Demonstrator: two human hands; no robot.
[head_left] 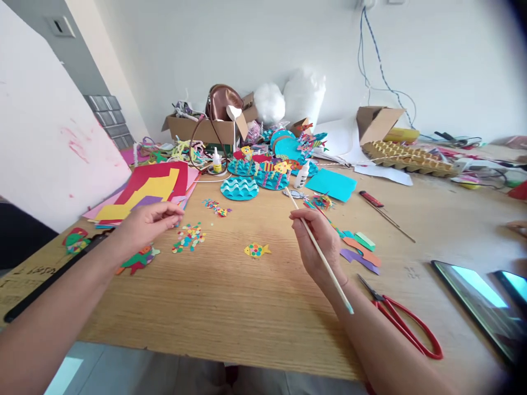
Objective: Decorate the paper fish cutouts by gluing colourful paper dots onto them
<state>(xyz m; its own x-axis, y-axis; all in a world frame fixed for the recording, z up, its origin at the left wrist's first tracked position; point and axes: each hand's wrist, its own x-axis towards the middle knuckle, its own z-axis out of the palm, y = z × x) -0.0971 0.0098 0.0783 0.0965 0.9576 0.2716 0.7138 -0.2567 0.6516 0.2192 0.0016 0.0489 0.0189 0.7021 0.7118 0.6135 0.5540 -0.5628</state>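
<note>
My right hand (316,241) is closed around a thin wooden stick (329,270), held like a pen, its tip pointing up toward the blue paper discs (239,187). My left hand (147,222) hovers over the table with fingertips pinched together; what they hold, if anything, is too small to make out. Below and right of it lies a pile of small coloured paper dots (189,238). A small yellow paper fish (256,250) lies on the wooden table (230,307) between my hands. A green and red paper fish (138,260) lies under my left wrist.
Red-handled scissors (405,323) lie right of my right forearm, with tablets (481,307) beyond. Coloured paper sheets (148,189), glue bottles (302,175), cardboard boxes (206,129), an egg tray (405,156) and a red knife (371,198) crowd the back. Another person's fingers (517,226) show at right.
</note>
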